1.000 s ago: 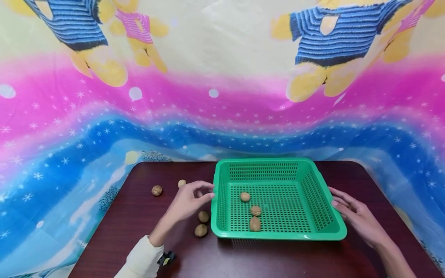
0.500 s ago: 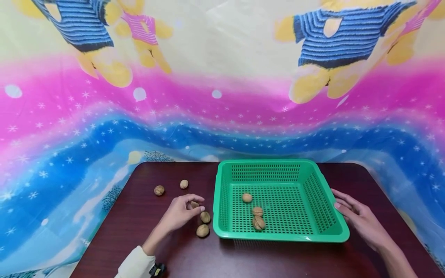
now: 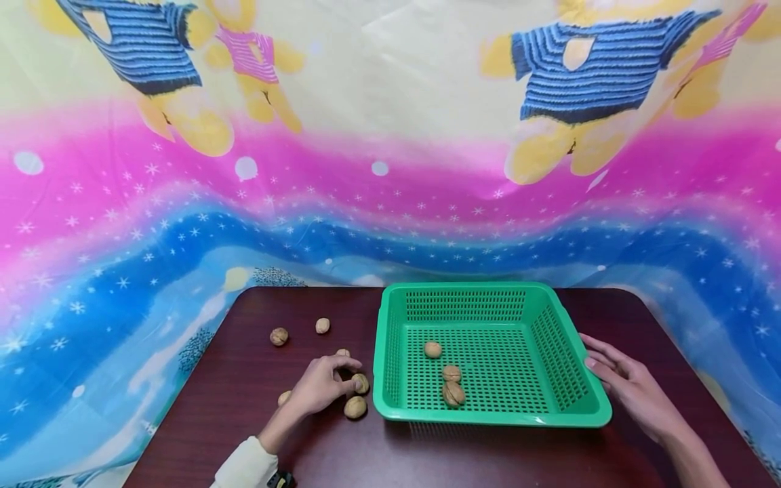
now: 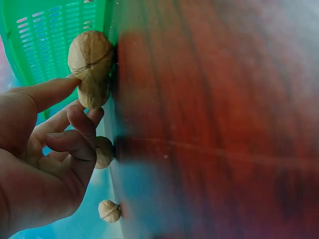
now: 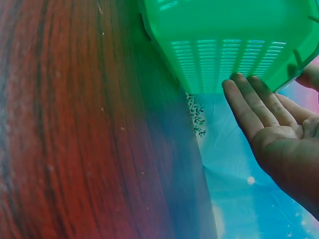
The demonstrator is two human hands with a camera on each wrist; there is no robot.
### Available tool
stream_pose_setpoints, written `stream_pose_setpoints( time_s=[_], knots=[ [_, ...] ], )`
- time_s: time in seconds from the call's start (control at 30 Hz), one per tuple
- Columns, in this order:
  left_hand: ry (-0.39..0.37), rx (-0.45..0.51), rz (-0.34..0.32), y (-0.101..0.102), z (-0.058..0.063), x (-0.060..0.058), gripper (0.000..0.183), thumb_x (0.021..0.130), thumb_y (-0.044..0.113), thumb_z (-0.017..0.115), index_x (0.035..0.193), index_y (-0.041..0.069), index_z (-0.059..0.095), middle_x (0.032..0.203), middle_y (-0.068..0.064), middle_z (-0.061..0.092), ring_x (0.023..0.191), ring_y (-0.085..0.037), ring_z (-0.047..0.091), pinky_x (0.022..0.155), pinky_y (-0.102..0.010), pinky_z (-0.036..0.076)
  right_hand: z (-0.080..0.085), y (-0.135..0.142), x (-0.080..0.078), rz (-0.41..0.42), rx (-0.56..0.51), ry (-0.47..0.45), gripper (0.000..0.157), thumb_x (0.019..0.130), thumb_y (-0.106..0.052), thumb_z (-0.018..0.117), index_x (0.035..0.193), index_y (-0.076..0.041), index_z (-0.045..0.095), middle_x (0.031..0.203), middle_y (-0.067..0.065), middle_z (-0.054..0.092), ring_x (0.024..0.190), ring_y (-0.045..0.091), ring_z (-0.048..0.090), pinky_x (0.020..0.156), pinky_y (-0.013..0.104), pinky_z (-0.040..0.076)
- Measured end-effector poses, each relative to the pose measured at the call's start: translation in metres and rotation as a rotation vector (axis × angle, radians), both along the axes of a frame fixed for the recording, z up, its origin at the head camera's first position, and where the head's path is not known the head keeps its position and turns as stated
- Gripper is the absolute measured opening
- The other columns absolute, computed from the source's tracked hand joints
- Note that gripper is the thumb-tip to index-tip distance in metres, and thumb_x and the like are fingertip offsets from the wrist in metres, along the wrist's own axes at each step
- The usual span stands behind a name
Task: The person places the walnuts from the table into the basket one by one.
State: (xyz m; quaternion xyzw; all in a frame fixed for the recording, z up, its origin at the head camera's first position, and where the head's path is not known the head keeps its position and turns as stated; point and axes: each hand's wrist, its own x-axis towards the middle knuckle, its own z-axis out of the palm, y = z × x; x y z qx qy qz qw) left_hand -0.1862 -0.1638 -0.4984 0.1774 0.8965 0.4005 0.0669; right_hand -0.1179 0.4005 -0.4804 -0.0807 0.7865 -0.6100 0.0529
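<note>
In the head view, my left hand (image 3: 323,385) has its thumb and index finger around a walnut (image 3: 361,383) left of the green plastic basket (image 3: 488,419). The left wrist view shows the thumb tip and the other fingertips on either side of that walnut (image 4: 93,94), with a larger walnut (image 4: 90,54) in front of it. My right hand (image 3: 631,386) rests at the basket's right side. Its fingers (image 5: 249,102) lie straight against the outer wall and its thumb is at the rim. Three walnuts, one being this walnut (image 3: 453,393), lie inside the basket.
More walnuts lie loose on the dark wooden table (image 3: 488,461): one walnut (image 3: 278,336) far left, another walnut (image 3: 322,325) near the back, and a walnut (image 3: 284,398) partly behind the left forearm. A printed curtain (image 3: 390,203) hangs behind the table.
My left hand has left the basket's left rim, moved left and down, and now has its fingers around a walnut. A walnut shows by the left forearm. The right hand stays at the basket.
</note>
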Motion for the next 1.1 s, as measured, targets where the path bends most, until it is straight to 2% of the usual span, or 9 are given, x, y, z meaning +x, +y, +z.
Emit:
stream_pose_setpoints(
  time_s=[0.07,0.17,0.4,0.5,0.7,0.9,0.97,1.1],
  knots=[
    [-0.004,-0.009,-0.002,0.000,-0.001,0.000,0.027,0.092,0.016,0.084,0.119,0.009,0.081,0.076,0.000,0.072,0.052,-0.001,0.053,0.054,-0.022,0.044,0.000,0.000,0.000,-0.001,0.002,-0.001,0.060,0.117,-0.015,0.044,0.171,-0.003,0.020,0.137,-0.030,0.065,0.117,-0.002,0.072,0.087,0.027,0.063],
    [-0.010,-0.018,-0.001,0.000,-0.002,0.001,0.026,0.093,0.016,0.084,0.118,0.010,0.082,0.072,0.001,0.070,0.052,-0.001,0.053,0.054,-0.022,0.044,0.001,0.000,0.000,-0.003,0.003,-0.002,0.060,0.117,-0.015,0.045,0.171,-0.003,0.021,0.136,-0.030,0.065,0.117,-0.001,0.072,0.086,0.028,0.064],
    [-0.021,-0.029,-0.010,0.000,-0.001,0.002,0.023,0.094,0.017,0.082,0.116,0.011,0.082,0.095,0.000,0.079,0.052,-0.002,0.052,0.052,-0.023,0.043,0.001,0.000,0.000,0.003,-0.002,-0.004,0.060,0.117,-0.014,0.044,0.171,-0.003,0.020,0.137,-0.029,0.066,0.117,-0.001,0.072,0.086,0.028,0.064],
    [-0.022,-0.031,-0.009,-0.001,-0.001,0.002,0.022,0.095,0.019,0.082,0.116,0.011,0.082,0.095,0.000,0.079,0.052,-0.003,0.053,0.052,-0.023,0.043,0.001,0.000,0.000,0.005,-0.007,-0.005,0.060,0.117,-0.014,0.044,0.171,-0.003,0.020,0.136,-0.029,0.066,0.117,0.000,0.072,0.086,0.029,0.064],
    [-0.020,-0.035,0.006,-0.002,0.000,0.002,0.023,0.095,0.021,0.083,0.116,0.011,0.082,0.082,0.001,0.075,0.051,-0.003,0.053,0.052,-0.023,0.042,0.002,0.000,0.000,0.003,-0.007,-0.002,0.059,0.117,-0.014,0.044,0.171,-0.004,0.022,0.136,-0.029,0.066,0.116,0.000,0.073,0.085,0.029,0.064],
    [-0.036,-0.032,0.032,-0.005,0.007,0.002,0.024,0.096,0.022,0.082,0.118,0.011,0.082,0.064,0.000,0.066,0.050,-0.004,0.049,0.050,-0.023,0.039,0.001,0.000,0.000,0.002,0.006,-0.002,0.059,0.117,-0.014,0.044,0.171,-0.004,0.022,0.135,-0.028,0.067,0.115,0.000,0.073,0.085,0.030,0.064],
    [-0.027,-0.034,0.037,-0.006,0.011,0.001,0.024,0.097,0.023,0.081,0.118,0.012,0.082,0.070,0.000,0.070,0.050,-0.005,0.049,0.051,-0.023,0.039,0.001,0.001,0.000,0.003,0.008,-0.003,0.059,0.117,-0.014,0.044,0.171,-0.004,0.022,0.135,-0.028,0.067,0.116,0.000,0.073,0.085,0.030,0.064],
    [-0.002,-0.025,0.044,-0.009,0.020,-0.001,0.023,0.097,0.024,0.081,0.117,0.014,0.082,0.093,0.000,0.079,0.057,-0.007,0.054,0.055,-0.023,0.043,0.001,0.001,0.000,0.004,0.013,0.000,0.059,0.117,-0.014,0.044,0.171,-0.004,0.022,0.135,-0.028,0.067,0.116,0.000,0.073,0.085,0.030,0.064]
  ],
)
